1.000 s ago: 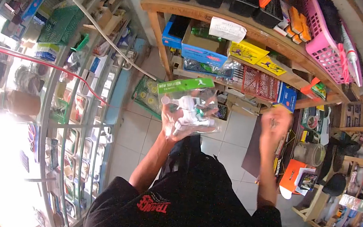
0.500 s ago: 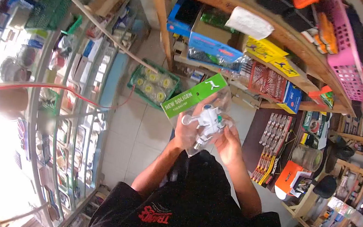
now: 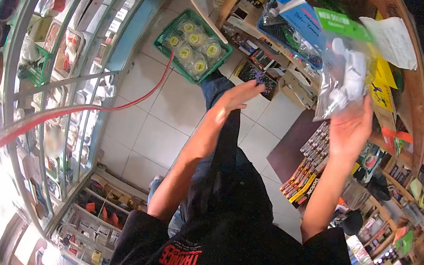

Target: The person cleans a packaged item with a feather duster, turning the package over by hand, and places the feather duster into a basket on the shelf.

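1. Left hand (image 3: 229, 102): forearm angled up and inward from the sleeve, fingers stretched out, pointing up and to the right. Palm side mostly hidden. Nothing visible in its grasp. In view, it sits between the green basket and the bag, well apart from the bag.
2. Right hand (image 3: 351, 125): arm raised nearly straight, wrist under the load. Fingers curled in at the bag's lower end, pinching it; exact finger gap hidden by the film.
3. Clear plastic bag (image 3: 332, 90): in right hand, held up in front of the shelf. Thin glossy film, creased, tilted. Green header card (image 3: 341, 24) on top, reading "NEW SOLIGEN", slightly blurred.
4. Inside: white part (image 3: 354, 74), smooth, looks like plastic, rounded lobes. Fine detail not readable.
5. Behind the bag: blue cardboard box (image 3: 306, 23) with handwriting, wrinkled white paper (image 3: 395, 42), rough wooden shelf frame (image 3: 416, 31).
6. Floor: pale square tiles (image 3: 162, 139). Green basket (image 3: 177, 68), rectangular, plastic, holds round clear packs (image 3: 213, 51) with yellow labels.
7. Red cord (image 3: 91, 107): curves across the left side, ending in view at the basket.
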The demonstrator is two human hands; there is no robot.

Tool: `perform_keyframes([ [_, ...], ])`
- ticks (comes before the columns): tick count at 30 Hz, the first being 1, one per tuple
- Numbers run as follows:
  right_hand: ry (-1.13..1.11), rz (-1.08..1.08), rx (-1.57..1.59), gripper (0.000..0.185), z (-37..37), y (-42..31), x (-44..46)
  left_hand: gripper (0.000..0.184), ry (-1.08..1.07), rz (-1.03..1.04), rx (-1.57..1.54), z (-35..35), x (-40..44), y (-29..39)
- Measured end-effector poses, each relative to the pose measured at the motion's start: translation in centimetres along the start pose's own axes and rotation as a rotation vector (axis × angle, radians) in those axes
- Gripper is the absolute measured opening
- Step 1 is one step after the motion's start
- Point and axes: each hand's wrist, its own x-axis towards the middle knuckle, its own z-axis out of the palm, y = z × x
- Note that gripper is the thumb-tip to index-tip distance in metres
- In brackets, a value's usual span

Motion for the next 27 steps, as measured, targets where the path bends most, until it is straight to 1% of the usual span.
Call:
perform_keyframes([
  [2,-0.077,0.003,-0.011,0.028,-0.2,-0.9,2.0,0.093,0.074,-0.054,0.078,-1.7,-0.6,-0.6],
  [5,-0.160,0.062,0.019,0.028,-0.9,-2.0,5.0,0.073,0.077,-0.116,0.106,-3.4,-1.8,-0.5],
  [6,-0.183,0.088,0.043,0.027,-1.1,-2.0,6.0,0.072,0.085,-0.136,0.107,-3.8,-1.9,-0.5],
  [10,-0.011,-0.020,0.017,0.028,2.6,-2.0,8.3,0.067,0.095,-0.210,0.098,-4.4,-2.1,-0.4],
  [11,-0.015,-0.066,0.002,0.032,3.8,-1.8,8.7,0.066,0.094,-0.223,0.091,-4.3,-2.0,-0.4],
  [14,-0.013,-0.029,0.110,0.031,6.0,-2.0,11.3,0.072,0.109,-0.223,0.198,-3.6,-1.6,-0.4],
  [17,0.028,-0.150,0.161,0.031,9.0,-1.7,15.6,0.067,0.049,-0.211,0.192,-3.1,-1.3,-0.4],
  [20,-0.164,-0.151,0.204,0.035,6.8,-2.1,24.2,0.065,0.052,-0.252,0.149,-2.9,-1.6,-1.1],
  [22,-0.080,-0.122,0.147,0.018,7.9,-1.5,28.6,0.063,0.064,-0.275,0.133,-2.8,-1.7,-1.3],
  [23,-0.036,-0.109,0.120,0.012,8.1,-1.5,29.5,0.062,0.069,-0.287,0.127,-2.7,-1.9,-1.3],
  [27,-0.067,-0.146,0.143,0.018,10.3,-1.3,26.0,0.061,0.103,-0.296,0.143,-3.2,-2.7,-2.2],
])
